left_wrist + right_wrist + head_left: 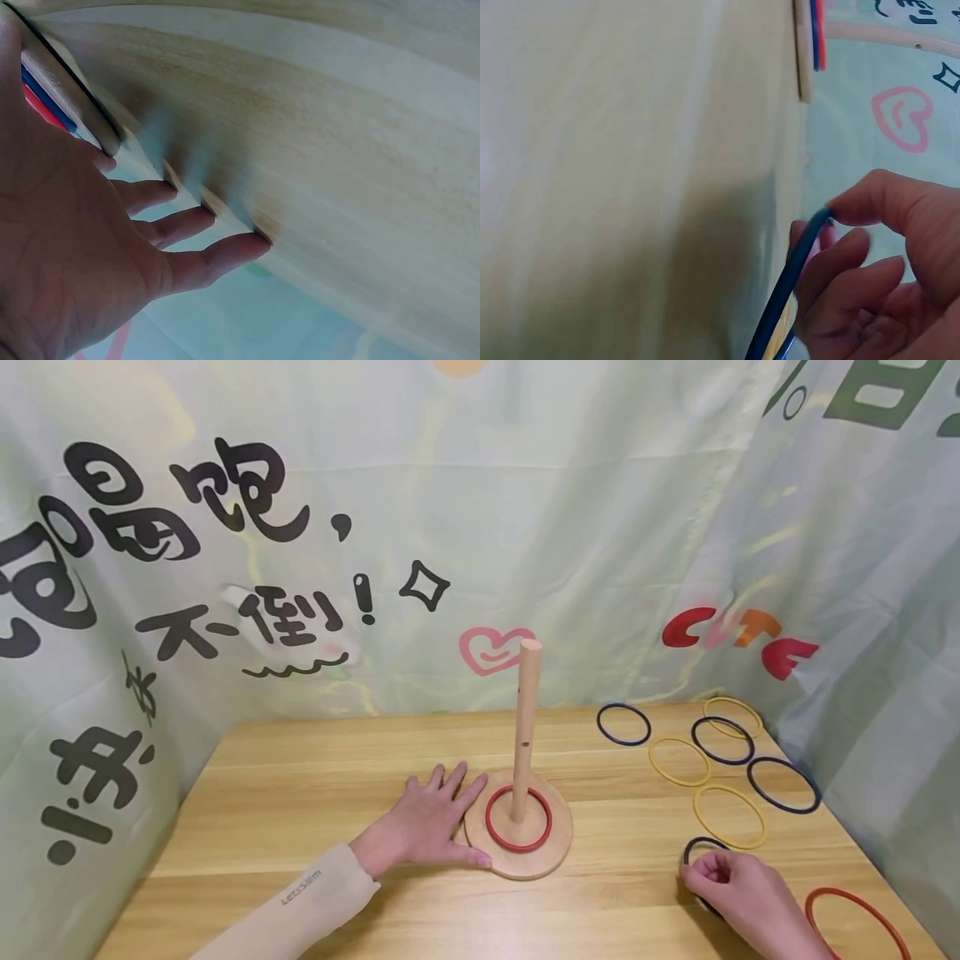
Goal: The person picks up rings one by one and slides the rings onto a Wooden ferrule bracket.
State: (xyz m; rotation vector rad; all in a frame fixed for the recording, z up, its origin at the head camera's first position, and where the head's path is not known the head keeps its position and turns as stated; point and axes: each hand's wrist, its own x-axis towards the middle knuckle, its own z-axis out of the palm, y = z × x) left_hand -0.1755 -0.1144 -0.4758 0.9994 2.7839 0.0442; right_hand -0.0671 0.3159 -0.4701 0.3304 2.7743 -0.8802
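A round wooden base (551, 860) carries an upright wooden peg (527, 735). Lying around the peg on the base is a red ring (521, 849); the left wrist view shows a blue ring (51, 100) beside it, hidden from the head view. Fingers spread, my left hand (431, 822) rests at the left edge of the base, thumb at its front. Over at the right front, my right hand (738, 889) pinches a dark blue ring (784, 292) between thumb and fingertip. That ring stands tilted, its lower part behind the hand.
Beyond the right hand lie several loose rings, among them a yellow ring (686, 785) and a dark blue ring (630, 744). Another red ring (870, 904) lies near the table's right front edge. A printed curtain (600, 527) encloses the wooden table (300, 777) at back and sides.
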